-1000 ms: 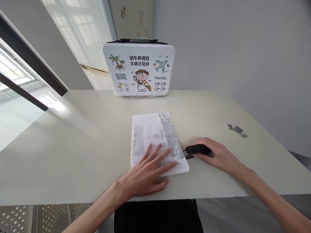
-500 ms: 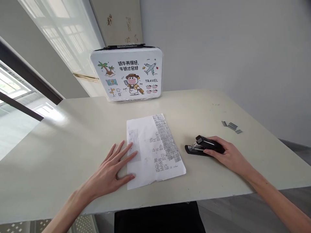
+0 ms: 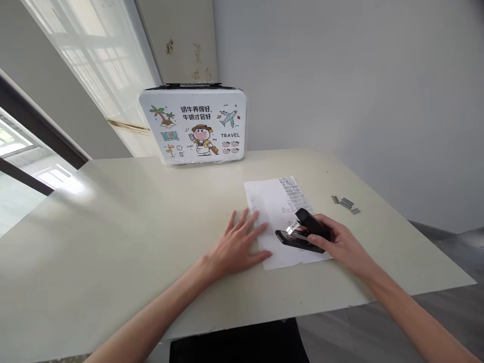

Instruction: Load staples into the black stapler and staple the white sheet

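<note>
Black against white, the stapler point(image 3: 316, 226) now stands over the right part of the paper point(image 3: 273, 202), overlapping it, whereas half a second ago the two lay apart with bare surface point(image 3: 132, 247) between them. The paper appears farther right and nearer the right hand point(image 3: 340, 243), and its silvery, brick-like band point(image 3: 294, 193), seen along nearly the whole right edge earlier, is now partly hidden behind the stapler; whether the stapler touches the paper or hovers just above it, I cannot tell. The left hand point(image 3: 236, 249) has come across with the paper, palm down, fingers fanned and tips on its left edge, its grip loose and closed on nothing. Its forearm slants in from the lower left. The right forearm enters from the lower right, and that hand's grip is clasped around the stapler's rear, thumb on the near side and fingers curled beyond, the stapler's front gaping toward the left. Short grey strips point(image 3: 346, 203) lie on the surface beyond the right hand. At the back, a white case point(image 3: 193, 126) in clear wrap bears "TRAVEL" and two lines in Chinese, 奶牛养得好, 牛奶才会好, around a cartoon cow in a hat, with palms and an aeroplane. Print on the paper is too small to read.
</note>
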`<state>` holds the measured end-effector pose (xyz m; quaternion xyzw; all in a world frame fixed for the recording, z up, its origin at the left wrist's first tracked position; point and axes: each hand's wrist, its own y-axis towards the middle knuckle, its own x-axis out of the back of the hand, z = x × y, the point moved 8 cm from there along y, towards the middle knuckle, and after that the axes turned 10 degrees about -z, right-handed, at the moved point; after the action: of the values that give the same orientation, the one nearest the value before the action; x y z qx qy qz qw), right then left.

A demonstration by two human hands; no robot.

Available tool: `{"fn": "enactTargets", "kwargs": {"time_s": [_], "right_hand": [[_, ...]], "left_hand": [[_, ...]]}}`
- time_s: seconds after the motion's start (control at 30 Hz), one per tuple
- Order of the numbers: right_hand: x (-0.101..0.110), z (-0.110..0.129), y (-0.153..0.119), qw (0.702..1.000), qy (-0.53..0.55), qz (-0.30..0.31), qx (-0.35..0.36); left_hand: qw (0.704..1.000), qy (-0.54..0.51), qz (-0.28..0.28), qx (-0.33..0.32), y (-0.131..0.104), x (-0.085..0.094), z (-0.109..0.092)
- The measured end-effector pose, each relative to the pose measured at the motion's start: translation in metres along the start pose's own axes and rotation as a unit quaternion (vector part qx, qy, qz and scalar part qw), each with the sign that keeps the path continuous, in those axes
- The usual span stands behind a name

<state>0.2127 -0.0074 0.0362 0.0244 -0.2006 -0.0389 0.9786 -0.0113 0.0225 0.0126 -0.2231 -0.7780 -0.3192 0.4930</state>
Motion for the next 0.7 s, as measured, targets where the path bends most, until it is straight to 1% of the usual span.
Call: {"fn": "enactTargets", "kwargs": {"time_s": [0.07,0.1,0.17,0.23,0.33,0.4,0.47,0.5,0.57,0.6,0.63,0.7], "right_hand": [[-0.006,0.007,0.003,1.000,-0.001,0.002,0.012],[-0.010,0.010,0.005,1.000,-0.002,0.002,0.018],[-0.017,0.016,0.010,0.999,-0.014,-0.002,0.032],[-0.026,0.023,0.017,0.998,-0.040,-0.010,0.051],[-0.047,0.032,0.034,0.994,-0.065,-0.011,0.083],[-0.068,0.039,0.050,0.993,-0.056,0.000,0.107],[-0.091,0.044,0.067,0.991,-0.044,0.012,0.129],[-0.102,0.047,0.075,0.989,-0.041,0.015,0.139],[-0.122,0.050,0.088,0.987,-0.040,0.016,0.157],[-0.130,0.050,0.092,0.985,-0.040,0.016,0.164],[-0.137,0.049,0.095,0.985,-0.040,0.016,0.169],[-0.147,0.046,0.098,0.984,-0.036,0.019,0.173]], "left_hand": [[0.999,-0.029,-0.018,0.001,0.020,-0.009,-0.004],[0.998,-0.050,-0.029,0.000,0.027,-0.010,-0.004],[0.993,-0.102,-0.053,0.002,0.029,-0.004,0.007],[0.984,-0.154,-0.082,0.028,0.020,0.011,0.031],[0.961,-0.198,-0.145,0.127,-0.006,0.045,0.086],[0.931,-0.234,-0.195,0.203,-0.026,0.067,0.121],[0.887,-0.282,-0.251,0.266,-0.042,0.084,0.148],[0.863,-0.304,-0.279,0.292,-0.048,0.090,0.158],[0.822,-0.335,-0.327,0.326,-0.058,0.095,0.172],[0.807,-0.345,-0.341,0.337,-0.060,0.095,0.176],[0.798,-0.352,-0.348,0.344,-0.061,0.094,0.179],[0.794,-0.356,-0.349,0.349,-0.061,0.091,0.181]]}}
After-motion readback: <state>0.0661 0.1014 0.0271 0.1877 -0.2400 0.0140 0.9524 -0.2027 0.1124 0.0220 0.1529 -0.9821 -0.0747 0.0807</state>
